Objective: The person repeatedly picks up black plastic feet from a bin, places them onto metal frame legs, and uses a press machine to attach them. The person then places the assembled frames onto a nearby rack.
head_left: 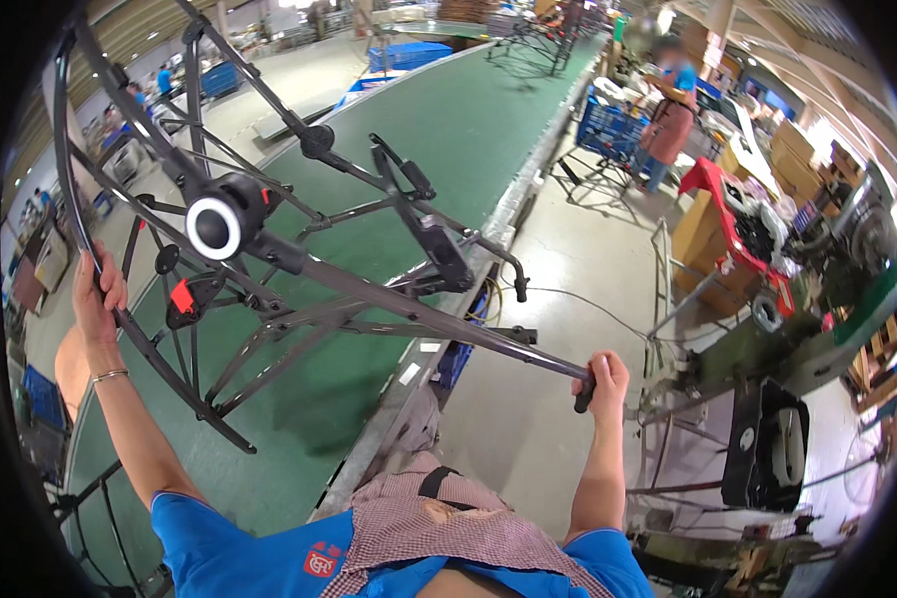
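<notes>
A dark metal stroller frame (369, 291) is tilted above a green conveyor belt (329, 414), between my two hands. My left hand (98, 299) is closed round a curved tube at the frame's left side. At the right, my right hand (605, 382) grips the end of a long straight tube, beyond the belt's edge. A round joint with a white ring (213, 228) sits at the upper middle of the frame. Below it shows a small red tab (181, 296). Whether the frame's lower parts touch the belt, I cannot tell.
The conveyor's metal edge (394, 409) runs beside me, away to the far end, where another dark frame (538, 45) stands. A person (668, 115) is near a blue crate (608, 128) on the right. A red-rimmed bin (738, 224) and machinery (857, 239) stand closer.
</notes>
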A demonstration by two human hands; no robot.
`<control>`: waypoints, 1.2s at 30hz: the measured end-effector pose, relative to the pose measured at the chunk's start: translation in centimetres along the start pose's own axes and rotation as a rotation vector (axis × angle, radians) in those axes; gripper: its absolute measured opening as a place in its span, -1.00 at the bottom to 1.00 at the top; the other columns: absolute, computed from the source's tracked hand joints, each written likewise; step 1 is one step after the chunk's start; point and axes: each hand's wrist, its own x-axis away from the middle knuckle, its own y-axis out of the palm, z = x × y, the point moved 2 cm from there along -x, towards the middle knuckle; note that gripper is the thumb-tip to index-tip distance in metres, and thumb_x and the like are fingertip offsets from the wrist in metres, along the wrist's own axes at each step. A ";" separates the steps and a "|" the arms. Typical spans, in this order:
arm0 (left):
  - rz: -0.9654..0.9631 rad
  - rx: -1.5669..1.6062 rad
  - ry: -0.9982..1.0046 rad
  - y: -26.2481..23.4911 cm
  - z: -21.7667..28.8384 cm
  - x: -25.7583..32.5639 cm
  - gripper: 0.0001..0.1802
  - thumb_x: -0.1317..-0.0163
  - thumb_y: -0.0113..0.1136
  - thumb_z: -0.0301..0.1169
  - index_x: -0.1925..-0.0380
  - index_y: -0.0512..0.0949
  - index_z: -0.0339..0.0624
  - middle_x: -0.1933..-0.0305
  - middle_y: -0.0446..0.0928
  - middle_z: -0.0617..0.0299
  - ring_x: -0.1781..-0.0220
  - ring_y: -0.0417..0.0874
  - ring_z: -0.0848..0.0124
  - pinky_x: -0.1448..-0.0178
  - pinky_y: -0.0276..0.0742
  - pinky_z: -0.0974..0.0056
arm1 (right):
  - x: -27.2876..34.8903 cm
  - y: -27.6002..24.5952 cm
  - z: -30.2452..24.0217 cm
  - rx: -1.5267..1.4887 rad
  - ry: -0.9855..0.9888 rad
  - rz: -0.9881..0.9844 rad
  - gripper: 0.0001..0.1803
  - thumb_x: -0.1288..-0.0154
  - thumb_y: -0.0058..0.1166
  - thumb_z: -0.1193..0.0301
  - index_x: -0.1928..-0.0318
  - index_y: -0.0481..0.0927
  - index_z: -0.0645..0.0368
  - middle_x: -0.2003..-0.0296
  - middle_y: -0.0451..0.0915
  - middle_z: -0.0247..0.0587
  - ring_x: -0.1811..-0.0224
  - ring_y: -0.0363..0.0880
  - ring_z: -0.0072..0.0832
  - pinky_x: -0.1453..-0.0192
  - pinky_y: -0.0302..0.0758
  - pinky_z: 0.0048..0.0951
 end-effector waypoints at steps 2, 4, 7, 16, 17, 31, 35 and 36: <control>-0.072 -0.009 -0.039 4.7 -1.2 -2.0 -0.69 -0.49 -0.15 -0.21 0.04 0.35 -0.24 0.60 0.19 0.40 0.77 0.18 0.63 0.71 0.21 0.50 | 3.1 -3.7 -1.3 0.031 -0.026 0.112 -0.77 -0.43 -0.10 0.38 0.38 0.43 0.23 0.67 0.39 -0.29 0.74 0.45 -0.50 0.66 0.38 -0.49; -0.229 0.002 -0.060 8.3 -3.5 -4.7 -0.68 -0.46 -0.09 -0.23 -0.02 0.34 -0.25 0.57 0.23 0.37 0.78 0.21 0.62 0.71 0.27 0.50 | 6.4 -7.6 -3.3 -0.019 -0.016 0.221 -0.77 -0.42 -0.09 0.38 0.40 0.41 0.22 0.68 0.36 -0.31 0.76 0.43 -0.51 0.71 0.36 -0.49; -0.338 -0.007 -0.155 15.3 -6.7 -7.8 -0.61 -0.42 -0.02 -0.22 -0.08 0.34 -0.27 0.54 0.24 0.37 0.78 0.21 0.63 0.72 0.26 0.50 | 12.5 -11.7 -7.0 0.093 0.084 0.475 -0.72 -0.41 -0.08 0.35 0.48 0.36 0.17 0.69 0.35 -0.34 0.78 0.39 -0.55 0.73 0.33 -0.53; -0.839 0.025 -0.456 40.3 -14.8 -10.0 -0.67 -0.44 -0.04 -0.21 0.00 0.38 -0.23 0.49 0.22 0.44 0.71 0.14 0.71 0.71 0.12 0.54 | 33.7 -20.4 -7.9 -0.049 0.227 0.855 -0.66 -0.42 -0.02 0.22 0.48 0.43 0.13 0.68 0.50 -0.28 0.77 0.43 -0.58 0.75 0.34 -0.55; -0.917 -0.013 -0.465 42.7 -16.3 -9.9 -0.68 -0.43 -0.01 -0.20 0.03 0.38 -0.22 0.48 0.23 0.45 0.70 0.15 0.71 0.69 0.13 0.55 | 35.0 -20.2 -8.1 -0.049 0.250 0.892 -0.65 -0.42 -0.01 0.20 0.48 0.43 0.13 0.69 0.50 -0.28 0.78 0.44 -0.57 0.76 0.34 -0.55; -1.110 -0.055 -0.739 67.3 -23.6 3.4 -0.74 -0.38 0.10 -0.20 0.15 0.42 -0.15 0.48 0.28 0.47 0.63 0.20 0.70 0.58 0.13 0.53 | 48.6 -32.0 -13.5 -0.115 0.323 1.173 -0.65 -0.42 0.01 0.18 0.38 0.46 0.21 0.43 0.64 -0.14 0.78 0.46 -0.51 0.78 0.34 -0.49; -1.201 0.075 -0.863 72.2 -28.0 7.2 -0.80 -0.40 0.07 -0.25 0.18 0.43 -0.15 0.50 0.26 0.44 0.62 0.19 0.68 0.57 0.13 0.51 | 49.8 -34.4 -16.8 -0.064 0.290 1.224 -0.64 -0.40 0.03 0.20 0.30 0.54 0.31 0.28 0.65 -0.16 0.77 0.48 -0.51 0.77 0.38 -0.48; -1.223 0.098 -0.891 73.4 -29.3 7.9 -0.82 -0.41 0.05 -0.27 0.19 0.42 -0.13 0.51 0.24 0.45 0.63 0.18 0.67 0.57 0.13 0.51 | 50.1 -34.9 -17.5 -0.044 0.281 1.247 -0.63 -0.38 0.05 0.19 0.28 0.55 0.33 0.30 0.65 -0.14 0.76 0.49 -0.51 0.77 0.38 -0.48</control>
